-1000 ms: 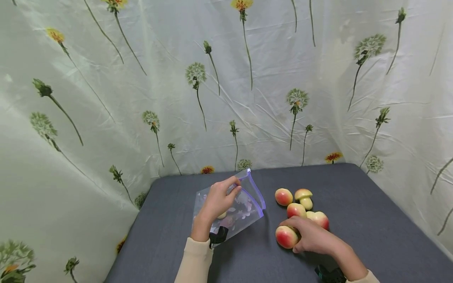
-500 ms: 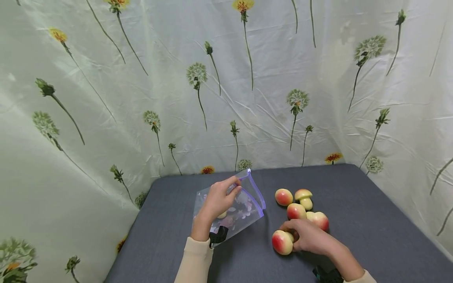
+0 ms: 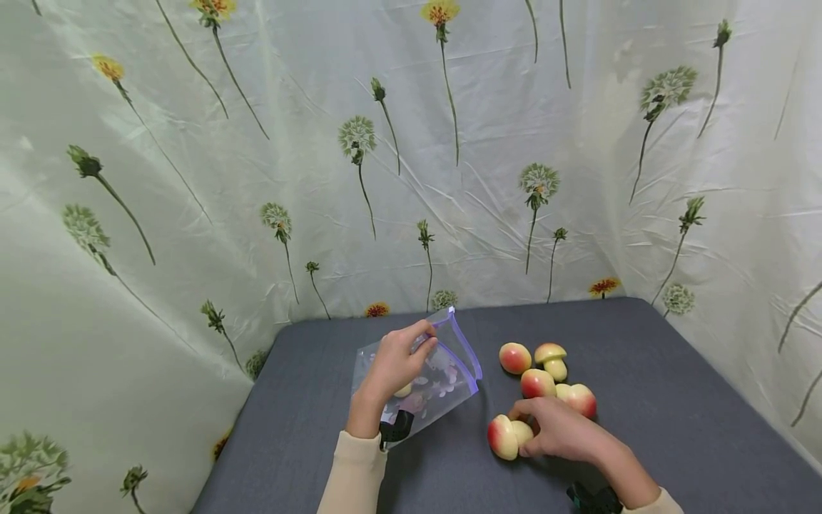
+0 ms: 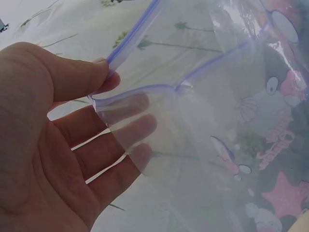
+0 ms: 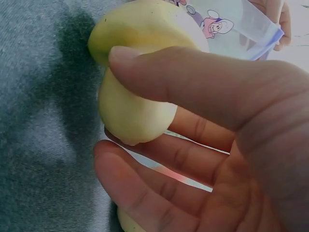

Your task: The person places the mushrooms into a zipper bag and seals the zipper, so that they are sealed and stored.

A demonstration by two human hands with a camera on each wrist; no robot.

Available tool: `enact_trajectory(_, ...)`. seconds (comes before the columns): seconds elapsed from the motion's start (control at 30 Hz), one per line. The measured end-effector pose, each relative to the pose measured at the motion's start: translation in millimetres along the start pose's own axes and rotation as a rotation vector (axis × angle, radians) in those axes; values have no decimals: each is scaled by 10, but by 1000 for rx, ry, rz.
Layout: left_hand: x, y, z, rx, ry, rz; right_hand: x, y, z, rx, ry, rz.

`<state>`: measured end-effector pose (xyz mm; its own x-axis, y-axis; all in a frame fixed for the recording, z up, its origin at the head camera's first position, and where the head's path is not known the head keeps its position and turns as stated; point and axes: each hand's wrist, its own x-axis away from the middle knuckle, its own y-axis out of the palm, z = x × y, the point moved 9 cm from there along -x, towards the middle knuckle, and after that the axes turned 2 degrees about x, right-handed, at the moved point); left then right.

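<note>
My left hand [image 3: 393, 365] pinches the purple zip edge of a clear printed zip bag [image 3: 452, 382] between thumb and forefinger. In the left wrist view the mouth of the bag [image 4: 193, 125] gapes, and the other fingers spread behind the film. A pale rounded piece [image 3: 403, 390] shows through the bag by the left wrist. To the right, my right hand [image 3: 564, 430] grips a toy mushroom [image 3: 504, 437] by its stem, red-and-yellow cap turned left. The right wrist view has the thumb across the stem of this mushroom [image 5: 137, 111], fingers beneath.
Behind the right hand lie several more toy mushrooms: one cap [image 3: 514, 358] at the left, one on its side [image 3: 551, 360], and two close together [image 3: 538, 383] near the knuckles. The dark grey table [image 3: 308, 414] ends at a flower-print curtain [image 3: 488, 214].
The mushroom in my right hand has shifted slightly left and turned, so its stem now shows. My left hand and the bag have stayed in place.
</note>
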<state>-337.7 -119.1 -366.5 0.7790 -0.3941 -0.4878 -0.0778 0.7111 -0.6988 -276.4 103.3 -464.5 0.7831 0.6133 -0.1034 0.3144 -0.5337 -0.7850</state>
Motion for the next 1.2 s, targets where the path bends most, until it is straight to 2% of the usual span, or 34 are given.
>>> enact_trajectory(0.17, -3, -6, 0, -2, 6, 1, -16, -37, -12, -29, 23, -3)
enact_trajectory(0.5, -4, -7, 12, -12, 2, -9, -15, -172, -75, 26, 11, 52)
enact_trajectory(0.67, 2, -20, 28, -22, 21, -2, -10, -246, -88, 64, 24, 83)
enact_trajectory(0.9, -1, -33, 58, -21, 68, 11, -28, -328, -100, 17, 62, 67)
enact_trajectory(1.2, -1, -10, 62, 0, 73, -14, -77, -474, -143, 20, 79, 100)
